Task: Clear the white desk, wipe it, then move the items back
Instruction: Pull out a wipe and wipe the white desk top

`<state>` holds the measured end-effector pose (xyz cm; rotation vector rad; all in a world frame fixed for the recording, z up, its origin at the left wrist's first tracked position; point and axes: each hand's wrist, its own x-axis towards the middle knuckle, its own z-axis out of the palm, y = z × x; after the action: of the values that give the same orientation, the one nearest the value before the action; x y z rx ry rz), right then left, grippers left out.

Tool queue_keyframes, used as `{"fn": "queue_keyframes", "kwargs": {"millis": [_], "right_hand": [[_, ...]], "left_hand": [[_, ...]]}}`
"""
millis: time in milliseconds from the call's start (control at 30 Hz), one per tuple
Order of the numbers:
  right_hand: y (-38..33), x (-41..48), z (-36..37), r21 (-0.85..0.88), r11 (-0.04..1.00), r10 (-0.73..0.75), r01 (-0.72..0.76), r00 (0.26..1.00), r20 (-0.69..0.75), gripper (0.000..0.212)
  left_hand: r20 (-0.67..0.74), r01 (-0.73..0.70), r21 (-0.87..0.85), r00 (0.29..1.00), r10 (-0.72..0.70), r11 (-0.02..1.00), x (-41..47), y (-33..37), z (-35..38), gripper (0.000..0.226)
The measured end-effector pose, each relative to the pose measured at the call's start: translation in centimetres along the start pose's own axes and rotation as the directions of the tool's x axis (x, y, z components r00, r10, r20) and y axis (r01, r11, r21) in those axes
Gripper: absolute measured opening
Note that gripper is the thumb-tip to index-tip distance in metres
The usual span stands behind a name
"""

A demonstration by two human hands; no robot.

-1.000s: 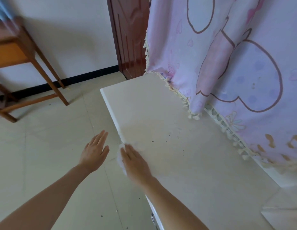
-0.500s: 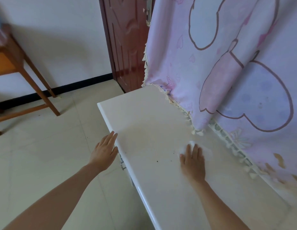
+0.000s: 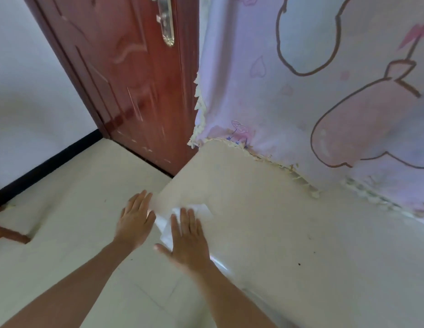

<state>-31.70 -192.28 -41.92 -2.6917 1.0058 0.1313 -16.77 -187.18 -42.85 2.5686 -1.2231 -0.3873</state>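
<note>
Head view, curtain overhanging white desk, door beyond

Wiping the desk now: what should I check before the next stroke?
1. Wipe under right hand: ok, a flat palm presses it at the near corner.
2. Left hand out of the path: ok, open beside the desk edge.
3. Desk free of items: ok in the part in view.
4. Specks wiped: not ok, dark specks lie right of the hand.
5. Curtain off the top: not ok, its fringe lies along the back edge.
6. Wipe clean enough: cannot tell.
</note>
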Motion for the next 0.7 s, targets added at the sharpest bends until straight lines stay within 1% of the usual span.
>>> {"fn": "queue_keyframes", "kwargs": {"millis": [33, 67, 133, 233, 267, 300, 367, 400, 500, 567, 600, 633, 667, 700], "right_hand": [[-0.7, 0.4, 0.0, 0.015, 1.0, 0.01, -0.011, 1.0, 0.024, 0.077], [-1.0, 0.7, 0.1, 0.0, 0.999, 0.038, -0.038, 0.999, 0.015, 0.075], [-0.5, 0.6, 0.3, 0.041, 0.984, 0.173, -0.173, 0.985, 0.002, 0.077], [2.6, -1.9, 1.7, 0.125, 0.939, 0.313, -0.319, 0.947, 0.069, 0.091], [4.2, -3.5, 2.3, 0.138, 0.908, 0.393, -0.396, 0.918, 0.048, 0.097], [5.9, -5.4, 2.6, 0.118, 0.865, 0.486, -0.487, 0.873, 0.047, 0.105], [9.4, -9.9, 2.7, 0.096, 0.746, 0.659, -0.658, 0.752, 0.033, 0.115], [11.0, -12.3, 2.7, 0.109, 0.682, 0.727, -0.724, 0.687, 0.015, 0.113], [15.4, -18.3, 2.2, 0.194, 0.481, 0.871, -0.855, 0.491, 0.005, 0.095], [16.9, -19.4, 1.7, 0.22, 0.376, 0.921, -0.9, 0.388, 0.017, 0.096], [17.0, -18.7, 1.5, 0.238, 0.338, 0.935, -0.91, 0.354, 0.024, 0.093], [16.6, -17.1, 1.4, 0.245, 0.338, 0.935, -0.909, 0.353, 0.019, 0.09], [15.7, -15.0, 1.5, 0.214, 0.388, 0.917, -0.897, 0.398, 0.006, 0.09], [14.2, -12.4, 1.5, 0.172, 0.473, 0.877, -0.864, 0.481, 0.007, 0.093]], "left_hand": [[-0.001, -0.012, -0.011, 1.0, 0.012, 1.0, 0.3, -0.6, -0.4, 0.051], [0.003, -0.025, -0.016, 1.0, 0.025, 1.0, 0.5, -1.1, -0.6, 0.051], [0.023, -0.064, -0.014, 0.998, 0.065, 0.998, 0.8, -1.3, -0.7, 0.051], [0.059, -0.159, 0.012, 0.986, 0.158, 0.987, 1.1, -0.5, -0.4, 0.05], [0.076, -0.198, 0.03, 0.978, 0.195, 0.98, 0.9, 0.2, -0.3, 0.05], [0.095, -0.237, 0.043, 0.968, 0.233, 0.97, 0.6, 1.1, -0.1, 0.052], [0.1, -0.311, 0.034, 0.947, 0.306, 0.95, 0.0, 3.2, 0.5, 0.071], [0.091, -0.324, 0.013, 0.943, 0.321, 0.946, -0.2, 4.3, 0.8, 0.076], [0.103, -0.33, -0.034, 0.938, 0.331, 0.943, -1.0, 6.8, 1.2, 0.071], [0.108, -0.367, -0.041, 0.923, 0.369, 0.929, -1.3, 7.0, 1.3, 0.076], [0.108, -0.371, -0.04, 0.921, 0.373, 0.928, -1.4, 6.7, 1.3, 0.075], [0.102, -0.358, -0.04, 0.927, 0.36, 0.933, -1.5, 6.2, 1.1, 0.071], [0.096, -0.333, -0.046, 0.937, 0.336, 0.942, -1.4, 5.6, 0.8, 0.066], [0.087, -0.304, -0.053, 0.947, 0.308, 0.951, -1.2, 5.0, 0.3, 0.064]]}}
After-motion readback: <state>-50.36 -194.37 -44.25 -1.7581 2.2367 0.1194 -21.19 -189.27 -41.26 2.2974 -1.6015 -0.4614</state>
